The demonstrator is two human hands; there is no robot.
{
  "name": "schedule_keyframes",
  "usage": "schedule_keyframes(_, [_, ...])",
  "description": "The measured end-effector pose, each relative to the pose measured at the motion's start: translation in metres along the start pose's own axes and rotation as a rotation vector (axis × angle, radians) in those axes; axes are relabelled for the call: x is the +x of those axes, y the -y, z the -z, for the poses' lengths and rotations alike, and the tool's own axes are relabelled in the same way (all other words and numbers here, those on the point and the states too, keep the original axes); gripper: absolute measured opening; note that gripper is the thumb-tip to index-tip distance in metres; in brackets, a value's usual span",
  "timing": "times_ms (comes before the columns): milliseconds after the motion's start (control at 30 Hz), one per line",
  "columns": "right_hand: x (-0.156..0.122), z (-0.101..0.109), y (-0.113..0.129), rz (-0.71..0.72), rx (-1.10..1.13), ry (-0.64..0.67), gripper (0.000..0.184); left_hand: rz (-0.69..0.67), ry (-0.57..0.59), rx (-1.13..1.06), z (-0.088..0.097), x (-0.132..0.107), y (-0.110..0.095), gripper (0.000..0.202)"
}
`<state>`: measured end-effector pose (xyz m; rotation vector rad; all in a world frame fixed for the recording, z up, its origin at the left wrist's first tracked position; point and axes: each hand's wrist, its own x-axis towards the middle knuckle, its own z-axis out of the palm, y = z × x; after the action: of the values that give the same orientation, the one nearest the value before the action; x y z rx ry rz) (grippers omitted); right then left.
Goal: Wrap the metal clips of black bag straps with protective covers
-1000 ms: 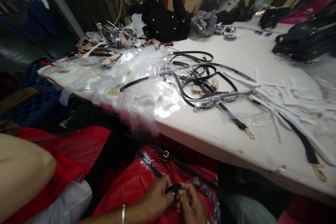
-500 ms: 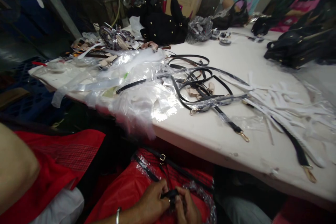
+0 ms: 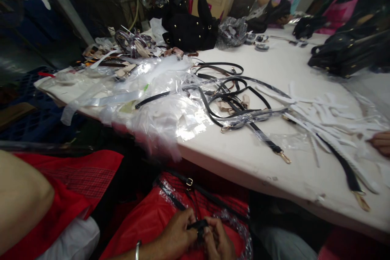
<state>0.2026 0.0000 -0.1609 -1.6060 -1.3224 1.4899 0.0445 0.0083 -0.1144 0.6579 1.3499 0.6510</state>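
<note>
Low in the head view, both my hands work over my lap on a black strap (image 3: pixel 199 225). My left hand (image 3: pixel 178 231), below a silver bracelet, pinches one side of the strap's dark end. Fingers of my right hand (image 3: pixel 218 240) close on the other side, close to the left fingertips. What exactly lies between the fingers is partly hidden. Just above the hands, a gold buckle (image 3: pixel 189 182) sits on a black strap stretched across the red apron (image 3: pixel 146 225). Clear plastic wrap (image 3: pixel 240 227) clings to strap parts beside the right hand.
On the white table (image 3: pixel 225 158) lie tangled black straps (image 3: pixel 231 101), clear plastic bags (image 3: pixel 164 109) and white strips (image 3: pixel 329 118). A black handbag (image 3: pixel 190 28) stands at the back. Another person's hand (image 3: pixel 380 143) rests at the right edge. A neighbour's elbow (image 3: pixel 27 199) is at left.
Another person's hand has come into view at the table's right edge. The people at the far side have shifted slightly. My hands stay almost in place on the strap.
</note>
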Motion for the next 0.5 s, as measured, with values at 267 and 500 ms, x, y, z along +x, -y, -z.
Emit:
schedule_keyframes(267, [-0.002, -0.002, 0.008, -0.005, -0.039, -0.008, 0.049, -0.027, -0.002, 0.035, -0.001, -0.002, 0.003, 0.018])
schedule_keyframes(500, [-0.002, -0.004, 0.011, 0.001, 0.0, -0.001, 0.054, -0.027, 0.016, 0.018, -0.001, 0.0, 0.007, 0.023])
